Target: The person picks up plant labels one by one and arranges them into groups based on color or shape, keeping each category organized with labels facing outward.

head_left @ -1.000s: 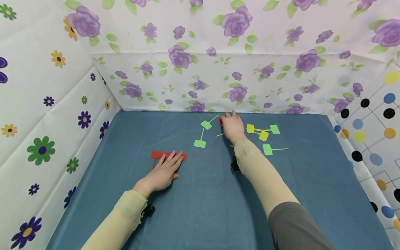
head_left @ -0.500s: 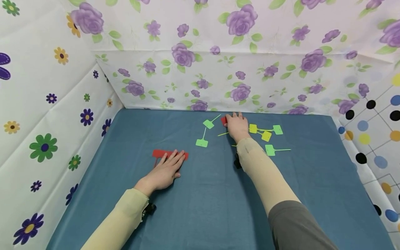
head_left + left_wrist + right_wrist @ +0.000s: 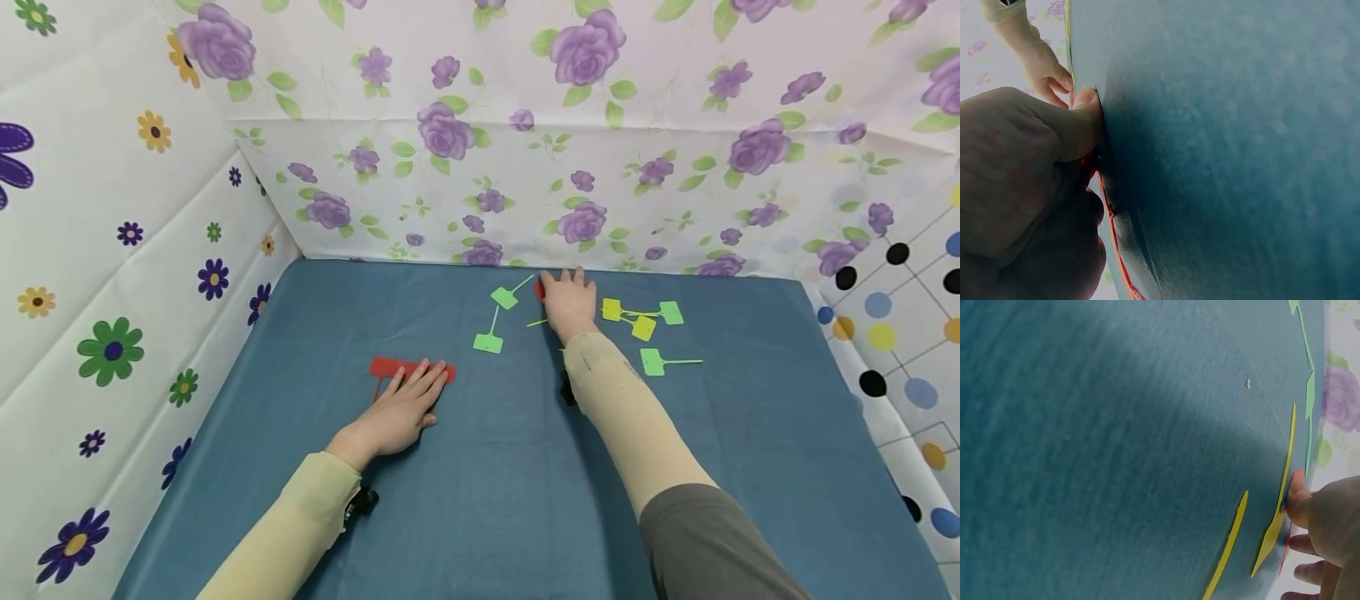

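My left hand (image 3: 390, 418) rests with straight fingers on red tags (image 3: 386, 366), lined up in a row at the left of the blue cloth. Thin red stems run beneath the fingers, which hide part of the row. Near the back edge, my right hand (image 3: 571, 304) lies over another red tag (image 3: 540, 291), mostly hidden by the hand. In the right wrist view, the thumb (image 3: 1299, 503) touches the red piece, with the other fingers spread just over it. A yellow tag (image 3: 1270, 539) lies right beside that thumb.
Left of the right hand lie two green tags (image 3: 488, 342). On its right are yellow tags (image 3: 643, 327) and a green tag (image 3: 671, 313), their stems crossing, plus another green tag (image 3: 652, 362) closer in. Patterned cloth walls (image 3: 480, 212) enclose the table at the back and sides.
The right hand shifts slightly right, then back left over its red tag, covering more of it now. The left hand stays in place on its tags. The head view turns slightly.
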Tool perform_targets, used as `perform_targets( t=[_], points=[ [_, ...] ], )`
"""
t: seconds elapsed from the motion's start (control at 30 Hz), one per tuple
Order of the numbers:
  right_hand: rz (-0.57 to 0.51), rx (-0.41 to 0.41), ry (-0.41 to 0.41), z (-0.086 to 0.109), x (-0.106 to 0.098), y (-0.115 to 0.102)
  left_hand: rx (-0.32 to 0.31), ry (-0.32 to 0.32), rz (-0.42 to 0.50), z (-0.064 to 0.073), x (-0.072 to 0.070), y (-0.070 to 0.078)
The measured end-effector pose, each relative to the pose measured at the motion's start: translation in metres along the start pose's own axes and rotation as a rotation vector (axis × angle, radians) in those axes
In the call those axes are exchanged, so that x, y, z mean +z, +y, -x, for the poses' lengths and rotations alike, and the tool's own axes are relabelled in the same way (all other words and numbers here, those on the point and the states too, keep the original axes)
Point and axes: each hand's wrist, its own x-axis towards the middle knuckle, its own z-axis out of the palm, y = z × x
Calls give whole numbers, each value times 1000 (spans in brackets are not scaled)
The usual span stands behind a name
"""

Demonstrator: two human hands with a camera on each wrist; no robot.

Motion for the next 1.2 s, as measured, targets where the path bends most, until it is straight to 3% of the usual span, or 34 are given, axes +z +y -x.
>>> perform_targets(
  t=[0.33, 0.93, 1.2],
  points=[
    [22, 3, -8, 2, 0, 2, 7, -4, -5, -2, -2, 2],
    [95, -107, 254, 7, -2, 5, 1, 4, 37, -5, 5, -3],
    [161, -198, 296, 9, -10, 8, -5, -19, 11, -2, 0, 0]
  ],
)
